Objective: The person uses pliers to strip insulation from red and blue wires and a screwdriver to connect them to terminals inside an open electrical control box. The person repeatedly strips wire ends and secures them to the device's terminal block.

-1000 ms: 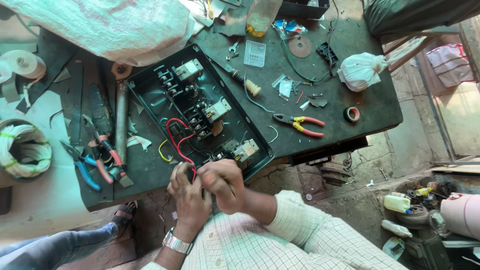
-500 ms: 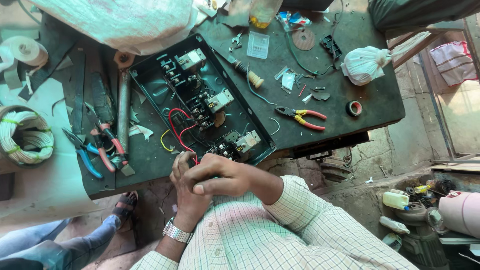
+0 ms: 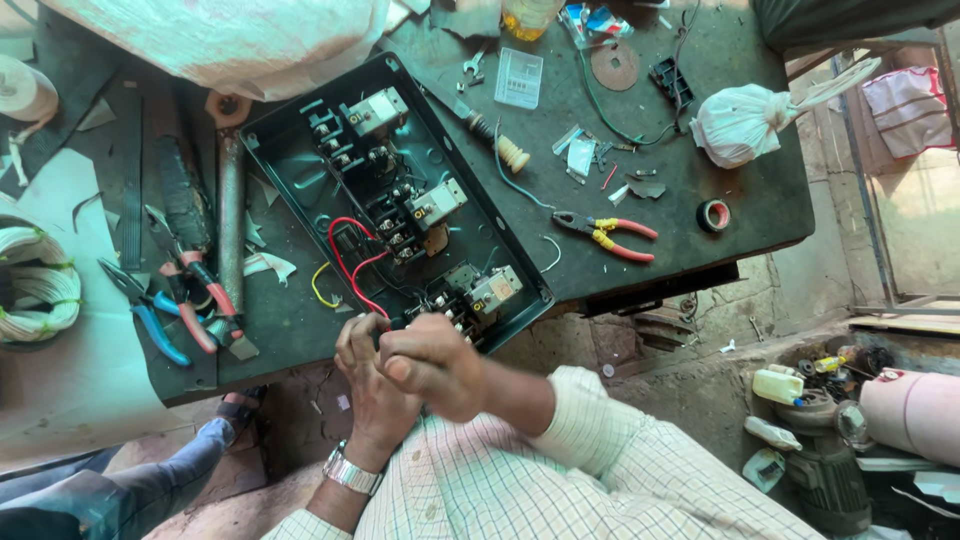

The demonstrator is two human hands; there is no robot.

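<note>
We judge the wiring step is in hand: at the near corner of the open switch box [image 3: 390, 200], our left hand [image 3: 365, 375] and right hand [image 3: 432, 362] press together, fingers curled. What they pinch we cannot tell. Next calls for steady fingertip work at the terminals beside the red wire [image 3: 345, 262].

I count two hands, the left hand [image 3: 365, 385] and the right hand [image 3: 430, 362], pressed together at the near edge of one open black metal box [image 3: 300, 150]. Inside it I see three grey switch blocks [image 3: 375, 108], one red wire [image 3: 345, 255] and one yellow wire [image 3: 318, 290]. On the counter [image 3: 760, 200] I count one pair of red-handled pliers [image 3: 605, 230], one roll of tape [image 3: 713, 215], one tied white bag [image 3: 740, 122] and one round disc [image 3: 613, 66]. To the left lie two more hand tools, blue-handled pliers [image 3: 150, 315] and a red-handled pair [image 3: 195, 285], plus one coil of white wire [image 3: 40, 285].
</note>
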